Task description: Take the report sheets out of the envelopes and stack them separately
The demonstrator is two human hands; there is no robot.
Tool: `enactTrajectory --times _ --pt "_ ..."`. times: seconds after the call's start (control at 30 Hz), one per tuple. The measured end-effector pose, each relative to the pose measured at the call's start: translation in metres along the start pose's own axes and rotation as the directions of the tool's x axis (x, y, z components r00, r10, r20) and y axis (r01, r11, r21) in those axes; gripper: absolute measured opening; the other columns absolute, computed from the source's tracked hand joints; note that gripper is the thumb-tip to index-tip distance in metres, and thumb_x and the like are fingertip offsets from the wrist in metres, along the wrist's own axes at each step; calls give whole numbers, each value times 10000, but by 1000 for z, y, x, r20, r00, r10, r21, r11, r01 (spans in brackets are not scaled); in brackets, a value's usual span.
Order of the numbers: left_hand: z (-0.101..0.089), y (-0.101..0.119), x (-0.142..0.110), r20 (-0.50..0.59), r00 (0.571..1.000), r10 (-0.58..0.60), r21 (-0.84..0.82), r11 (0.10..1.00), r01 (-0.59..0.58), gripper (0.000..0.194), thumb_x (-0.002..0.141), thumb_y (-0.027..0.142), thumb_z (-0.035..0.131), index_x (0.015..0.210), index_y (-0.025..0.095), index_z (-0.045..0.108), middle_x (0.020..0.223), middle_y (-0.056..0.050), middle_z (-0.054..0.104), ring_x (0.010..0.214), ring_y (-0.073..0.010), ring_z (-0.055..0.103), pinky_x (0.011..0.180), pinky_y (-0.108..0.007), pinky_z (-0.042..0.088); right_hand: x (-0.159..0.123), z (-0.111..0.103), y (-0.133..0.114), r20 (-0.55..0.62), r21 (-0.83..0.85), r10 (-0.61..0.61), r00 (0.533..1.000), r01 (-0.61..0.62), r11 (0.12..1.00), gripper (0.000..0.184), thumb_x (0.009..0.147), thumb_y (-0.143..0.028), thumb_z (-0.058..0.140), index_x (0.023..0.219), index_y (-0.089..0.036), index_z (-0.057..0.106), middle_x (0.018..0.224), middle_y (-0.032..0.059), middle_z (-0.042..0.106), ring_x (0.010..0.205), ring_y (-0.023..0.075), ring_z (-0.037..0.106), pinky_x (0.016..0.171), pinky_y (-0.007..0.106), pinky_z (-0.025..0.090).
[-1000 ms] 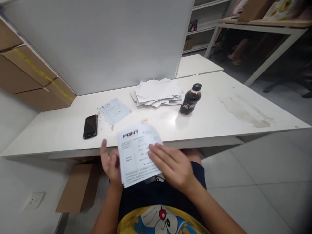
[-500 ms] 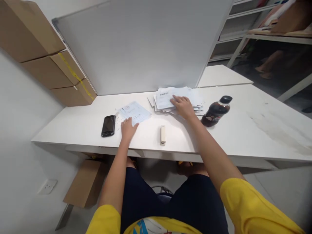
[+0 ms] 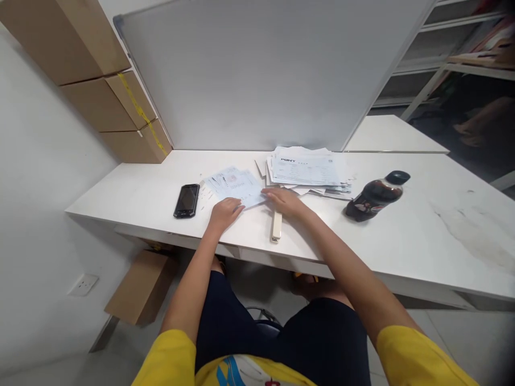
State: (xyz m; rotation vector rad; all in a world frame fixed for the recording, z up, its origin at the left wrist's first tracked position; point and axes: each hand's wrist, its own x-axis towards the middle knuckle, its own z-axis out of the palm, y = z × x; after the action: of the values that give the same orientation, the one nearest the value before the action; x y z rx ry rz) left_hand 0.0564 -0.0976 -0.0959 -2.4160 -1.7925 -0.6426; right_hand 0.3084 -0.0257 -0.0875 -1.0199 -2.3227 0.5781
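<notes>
Two overlapping printed sheets of paper (image 3: 246, 186) are on the white table in front of me. My right hand (image 3: 285, 202) pinches the right corner of the upper sheet. My left hand (image 3: 226, 215) closes at the lower edge of the same sheet, with thumb and fingers at the paper. A cream stapler (image 3: 277, 227) lies just below my right hand, which covers its far end. Behind that hand rests an uneven stack of printed papers (image 3: 306, 170), with "PONY" readable on the top one.
A black phone (image 3: 187, 200) lies left of the sheets. On the right stands a bottle of dark cola (image 3: 375, 197). A whiteboard (image 3: 265, 80) rises behind the table (image 3: 410, 252). Cardboard boxes (image 3: 132, 140) are stacked at the back left, and another box (image 3: 139, 287) sits below.
My right hand has moved from the stack left and down, bringing a sheet onto the one at left. My left hand has shifted right and closed at its edge. The view has shifted slightly.
</notes>
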Motion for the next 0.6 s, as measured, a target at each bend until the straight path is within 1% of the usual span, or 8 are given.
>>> enactTrajectory --times 0.07,0.13,0.2,0.3,0.37,0.43,0.53,0.6 --pt "1 0 4 20 992 -126 33 992 125 453 953 434 501 1297 158 604 1382 -124 595 1354 -284 482 1132 -428 377 -1 5 -2 75 99 25 997 -33 995 605 978 -576 272 1192 -202 698 1349 98 626 1271 299 559 1105 474 394" --pt "0 -1 8 91 966 -243 72 969 237 655 908 514 543 1428 120 475 1513 -158 441 1447 -340 334 1185 -500 277 -2 6 -2 110 175 56 992 -75 982 606 984 -571 253 1167 -214 708 1390 87 595 1305 282 532 1143 470 347" --pt "0 -2 11 167 943 -288 80 957 278 814 865 598 559 1489 107 377 1568 -179 333 1477 -365 251 1200 -529 216 -2 5 1 123 226 84 989 -111 968 607 997 -547 215 1148 -231 710 1420 70 571 1326 262 513 1157 475 323" --pt "-1 -4 13 210 935 -288 64 958 280 896 830 658 564 1510 121 335 1592 -186 277 1493 -364 202 1209 -526 163 0 7 7 78 233 132 988 -146 961 591 1000 -519 216 1120 -223 713 1412 90 574 1338 266 497 1164 490 301" --pt "-1 -4 13 209 936 -284 49 959 280 881 833 644 570 1509 131 338 1589 -179 294 1491 -359 213 1210 -517 152 3 8 11 25 238 163 986 -164 957 573 993 -514 247 1127 -197 705 1371 131 600 1319 290 509 1156 505 303" --pt "-1 -5 12 187 945 -269 26 963 269 839 846 608 580 1506 146 345 1574 -163 339 1478 -348 257 1205 -506 175 6 10 13 -4 287 171 985 -162 944 561 986 -521 269 1116 -189 702 1303 150 642 1275 304 542 1139 514 324" --pt "-2 -4 11 119 967 -223 -12 974 226 765 864 532 604 1496 170 368 1509 -147 454 1412 -328 388 1163 -466 289 8 10 11 -18 374 181 983 -161 913 550 976 -551 277 1064 -216 704 1234 117 684 1214 298 579 1114 514 360" --pt "-3 -2 10 75 976 -206 -14 978 208 696 884 464 600 1484 179 391 1428 -141 541 1322 -316 492 1098 -428 378 8 9 9 -8 436 222 975 -196 878 555 969 -579 280 1099 -223 686 1236 105 684 1201 285 587 1096 497 386"
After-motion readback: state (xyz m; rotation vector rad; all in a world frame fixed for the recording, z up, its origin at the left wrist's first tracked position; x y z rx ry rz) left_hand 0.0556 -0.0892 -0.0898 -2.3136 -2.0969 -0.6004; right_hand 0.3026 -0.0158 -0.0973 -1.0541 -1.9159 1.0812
